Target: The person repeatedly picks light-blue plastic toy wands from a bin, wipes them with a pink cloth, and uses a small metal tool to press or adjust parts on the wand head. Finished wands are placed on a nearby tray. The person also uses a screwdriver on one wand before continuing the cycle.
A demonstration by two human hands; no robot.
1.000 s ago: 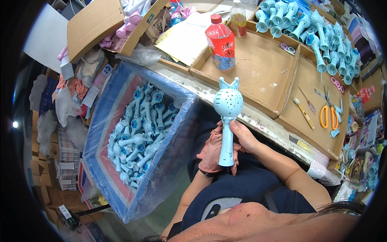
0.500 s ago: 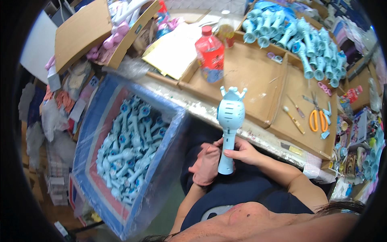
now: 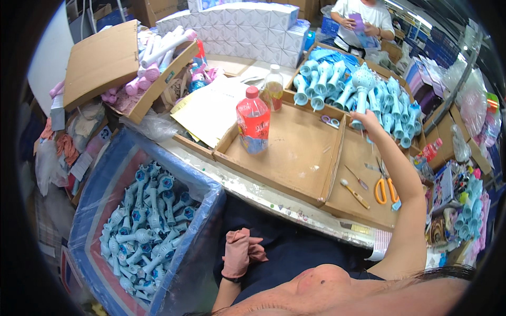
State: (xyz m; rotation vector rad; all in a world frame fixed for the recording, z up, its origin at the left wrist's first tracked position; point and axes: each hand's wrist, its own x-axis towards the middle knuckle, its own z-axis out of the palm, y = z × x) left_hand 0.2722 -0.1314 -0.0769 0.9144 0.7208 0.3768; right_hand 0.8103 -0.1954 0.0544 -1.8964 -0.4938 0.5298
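Light-blue wand (image 3: 362,84) is held low on its handle by the right hand (image 3: 367,120), at the desk's (image 3: 263,199) far right, beside crowded wands (image 3: 322,79). That grip is closed around it; whether anything is held by the pink-gloved left hand (image 3: 241,255) cannot be told. Neighbouring wands could be knocked if its bulky head is swung sideways.

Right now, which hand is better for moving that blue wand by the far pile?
Probably the right hand: it holds the blue wand by the far pile. The left hand, covered in pink, is down near the lap.
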